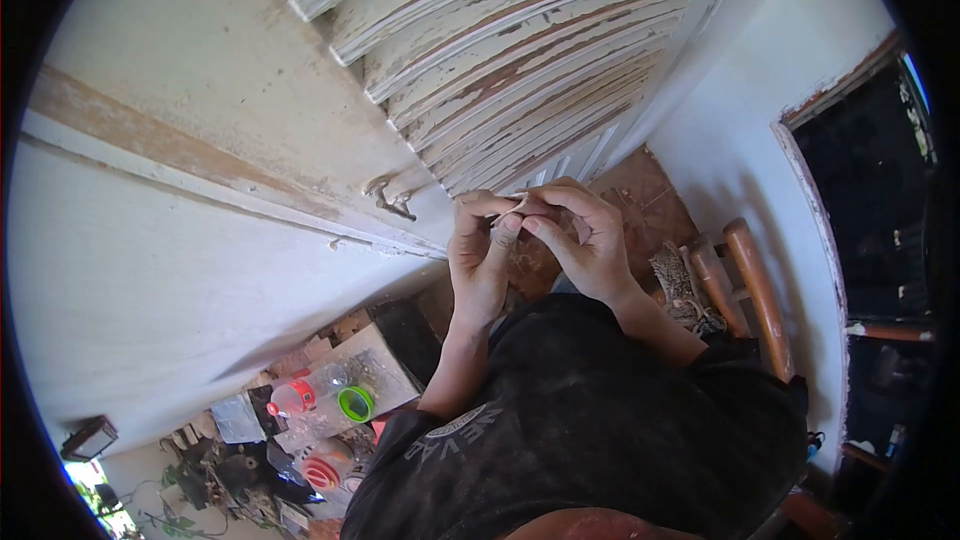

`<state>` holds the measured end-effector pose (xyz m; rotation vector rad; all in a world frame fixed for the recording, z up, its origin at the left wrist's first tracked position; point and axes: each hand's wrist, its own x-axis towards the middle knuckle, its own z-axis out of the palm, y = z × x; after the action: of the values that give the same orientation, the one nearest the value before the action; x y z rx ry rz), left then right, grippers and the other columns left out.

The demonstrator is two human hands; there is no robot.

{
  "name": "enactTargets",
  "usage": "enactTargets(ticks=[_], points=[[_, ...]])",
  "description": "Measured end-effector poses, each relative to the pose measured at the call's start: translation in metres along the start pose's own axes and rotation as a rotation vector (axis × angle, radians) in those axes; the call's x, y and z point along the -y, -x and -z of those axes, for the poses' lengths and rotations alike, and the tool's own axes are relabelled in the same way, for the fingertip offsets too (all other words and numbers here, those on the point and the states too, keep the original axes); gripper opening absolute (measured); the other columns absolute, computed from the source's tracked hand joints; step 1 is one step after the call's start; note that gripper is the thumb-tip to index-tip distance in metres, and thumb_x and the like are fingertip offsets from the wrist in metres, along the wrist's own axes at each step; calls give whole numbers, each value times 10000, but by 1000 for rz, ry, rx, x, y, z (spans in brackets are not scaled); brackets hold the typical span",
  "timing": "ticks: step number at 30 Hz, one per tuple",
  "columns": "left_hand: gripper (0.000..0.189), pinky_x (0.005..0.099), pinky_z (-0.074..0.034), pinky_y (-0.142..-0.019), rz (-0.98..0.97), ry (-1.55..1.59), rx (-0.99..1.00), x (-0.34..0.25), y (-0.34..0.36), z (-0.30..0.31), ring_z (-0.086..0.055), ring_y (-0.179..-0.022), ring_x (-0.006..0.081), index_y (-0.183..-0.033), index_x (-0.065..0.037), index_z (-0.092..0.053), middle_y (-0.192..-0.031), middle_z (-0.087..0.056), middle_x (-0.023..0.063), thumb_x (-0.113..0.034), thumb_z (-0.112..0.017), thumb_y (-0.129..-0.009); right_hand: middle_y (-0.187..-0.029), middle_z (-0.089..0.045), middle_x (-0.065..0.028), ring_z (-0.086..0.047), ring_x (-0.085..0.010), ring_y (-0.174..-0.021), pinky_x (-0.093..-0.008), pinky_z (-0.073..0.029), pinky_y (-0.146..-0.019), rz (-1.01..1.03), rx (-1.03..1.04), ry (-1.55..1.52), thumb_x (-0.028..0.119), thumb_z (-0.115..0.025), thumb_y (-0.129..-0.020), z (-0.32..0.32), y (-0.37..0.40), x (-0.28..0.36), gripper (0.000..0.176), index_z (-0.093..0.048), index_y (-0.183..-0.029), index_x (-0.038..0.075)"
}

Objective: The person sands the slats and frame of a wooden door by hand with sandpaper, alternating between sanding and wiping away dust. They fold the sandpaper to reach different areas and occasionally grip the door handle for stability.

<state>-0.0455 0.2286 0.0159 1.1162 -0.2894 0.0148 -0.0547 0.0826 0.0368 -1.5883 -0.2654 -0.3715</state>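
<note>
In the middle of the head view my left hand (480,258) and my right hand (594,248) meet at the fingertips. Between them they pinch a small, thin, pale tan piece (519,206) that looks folded or curled; its kind is too small to make out. My thumbs press close together below it, and the fingers partly cover it. Just beyond my hands stands a louvred door (480,70) with worn, peeling white paint and bare brown patches. Its metal handle (390,200) is left of my left hand.
At lower left, a cluttered surface (385,368) holds a clear bottle with a red label (292,398), a green ring-shaped item (356,403) and a red-rimmed container (320,472). A wooden chair (757,280) is on the right, near a dark window (865,200). Brown floor tiles (655,195) show beyond.
</note>
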Motion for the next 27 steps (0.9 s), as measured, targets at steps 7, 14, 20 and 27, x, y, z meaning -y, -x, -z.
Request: enactTargets(ticks=[7,14,20,27], points=[[109,262,-495,-809,82,-99,-5,-10,0,-18,-605,-907,111,-1027,-8,-603,-978,-604,56,-87,-653,-973,-962,-706,-54,-635,-98,-842,-246,-461,-790,-63,10,-8,80,-731,-891,22,-6,5,298,-661,-1173,15],[178,242,-436,-689,-6,-272,-219,17,-18,-48,-529,-730,84,-958,-27,-597,-858,-635,46,-185,-570,-1034,-1086,-631,-27,-572,-74,-934,-244,-434,-794,-97,-20,-284,141,-595,-1000,19,-10,-20,203,-630,-1164,25],[197,245,-429,-670,-6,-457,-180,32,-38,-79,-516,-736,74,-966,-16,-589,-843,-611,30,-188,-538,-1048,-1057,-624,-51,-589,-125,-935,-268,-468,-846,-41,-120,-261,153,-499,-1049,33,-28,-31,229,-586,-1205,8],[167,325,-455,-727,29,-927,36,29,-65,-86,-609,-744,182,-879,11,-642,-795,-660,100,-123,-604,-972,-1081,-692,-149,-658,-131,-906,-267,-516,-858,-106,-156,-504,101,-443,-1059,66,-51,-46,234,-541,-1236,-18]])
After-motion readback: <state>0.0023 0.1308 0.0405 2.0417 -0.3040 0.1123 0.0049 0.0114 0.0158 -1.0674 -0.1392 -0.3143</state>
